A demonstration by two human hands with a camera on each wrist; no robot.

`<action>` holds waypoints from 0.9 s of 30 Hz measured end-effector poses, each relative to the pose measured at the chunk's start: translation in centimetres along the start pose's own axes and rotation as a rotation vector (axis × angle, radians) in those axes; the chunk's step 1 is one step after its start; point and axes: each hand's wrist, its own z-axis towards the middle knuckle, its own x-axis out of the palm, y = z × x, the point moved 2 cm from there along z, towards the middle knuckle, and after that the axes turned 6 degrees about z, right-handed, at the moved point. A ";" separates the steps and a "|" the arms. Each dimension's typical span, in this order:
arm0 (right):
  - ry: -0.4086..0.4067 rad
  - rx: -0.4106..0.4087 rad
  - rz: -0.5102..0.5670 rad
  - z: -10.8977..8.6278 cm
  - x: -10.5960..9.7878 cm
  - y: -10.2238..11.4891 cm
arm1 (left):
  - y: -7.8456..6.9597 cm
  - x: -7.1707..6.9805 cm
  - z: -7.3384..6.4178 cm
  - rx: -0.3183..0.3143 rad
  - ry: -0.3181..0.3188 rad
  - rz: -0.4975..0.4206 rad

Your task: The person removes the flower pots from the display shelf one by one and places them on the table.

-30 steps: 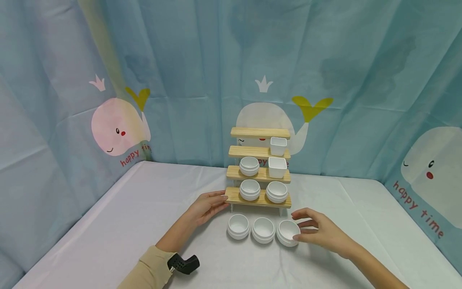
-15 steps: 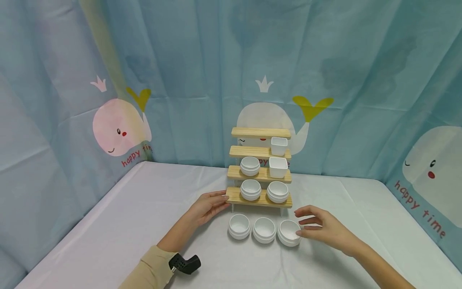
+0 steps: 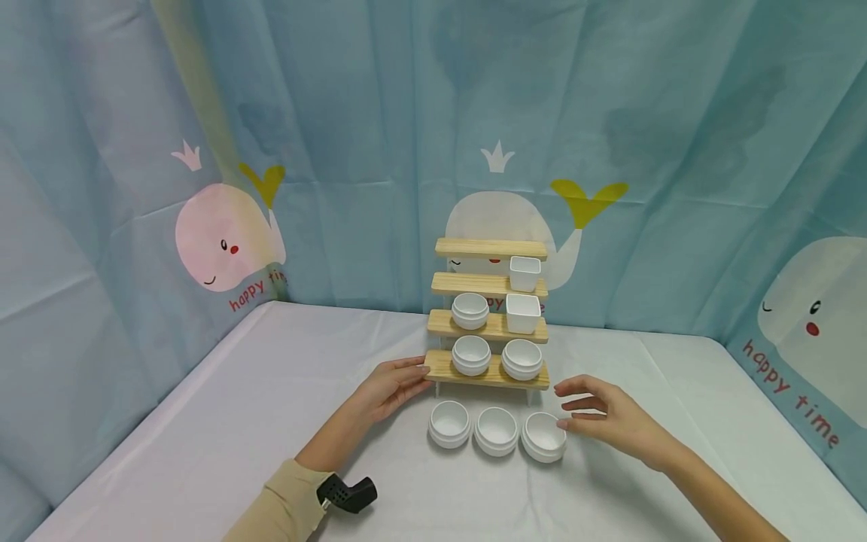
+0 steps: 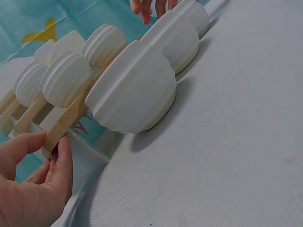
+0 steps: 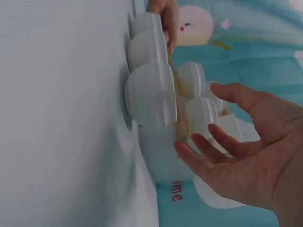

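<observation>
The person's left hand (image 3: 393,388) pinched the left end of the lowest board (image 3: 496,376) of a tiered wooden display stand (image 3: 491,248), thumb above and fingers beneath. The right hand (image 3: 612,423) was released, its fingers loosely spread beside the rightmost white round bowl (image 3: 544,437); no bowl was in its grasp. That bowl stood upright on the white tabletop (image 3: 379,508), at the right end of a row with a middle round bowl (image 3: 497,432) and a left round bowl (image 3: 449,425), in front of the stand.

A tug or lift by the left hand could have tilted the stand and slid the lowest board's two round bowls (image 3: 470,356) (image 3: 521,360) off. The round bowl (image 3: 470,312) and square bowl (image 3: 523,314) on the next board, and the square bowl (image 3: 524,274) above, seemed equally exposed. A careless inward sweep of the right fingers could have knocked the rightmost bowl into its close neighbour.
</observation>
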 end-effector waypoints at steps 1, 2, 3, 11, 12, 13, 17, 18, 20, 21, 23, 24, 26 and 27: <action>-0.004 -0.001 -0.002 0.1 0.0 0.1 | 0.0 0.0 0.0 0.000 0.001 0.001; -0.006 -0.004 -0.003 0.1 -0.1 0.2 | 0.0 0.0 0.0 0.002 0.003 0.001; -0.008 -0.010 -0.005 0.2 -0.2 0.3 | 0.0 0.0 0.0 0.002 0.004 0.001; -0.031 -0.029 -0.032 1.0 -0.8 1.1 | 0.1 -0.1 0.1 0.005 0.013 0.002; -0.034 -0.028 -0.039 1.1 -0.9 1.2 | 0.1 -0.1 0.1 0.006 0.014 0.004; -0.039 -0.027 -0.045 1.2 -0.9 1.3 | 0.1 -0.1 0.1 0.007 0.014 0.005; -0.056 -0.032 -0.064 1.5 -1.2 1.7 | 0.1 -0.2 0.1 0.007 0.013 0.010; -0.059 -0.037 -0.067 1.6 -1.3 1.8 | 0.1 -0.2 0.1 0.007 0.013 0.010; -0.068 -0.046 -0.073 1.8 -1.4 2.0 | 0.1 -0.1 0.1 0.007 0.013 0.012; -0.073 -0.048 -0.077 1.8 -1.5 2.1 | 0.1 -0.1 0.1 0.008 0.013 0.013; -0.078 -0.053 -0.088 2.0 -1.7 2.2 | 0.1 -0.1 0.1 0.007 0.011 0.013; -0.079 -0.055 -0.091 2.1 -1.8 2.2 | 0.1 -0.1 0.1 0.006 0.010 0.013; -0.083 -0.054 -0.100 2.3 -1.9 2.4 | 0.1 -0.1 0.1 0.003 0.009 0.010; -0.085 -0.055 -0.105 2.4 -2.0 2.4 | 0.1 -0.1 0.1 0.002 0.007 0.009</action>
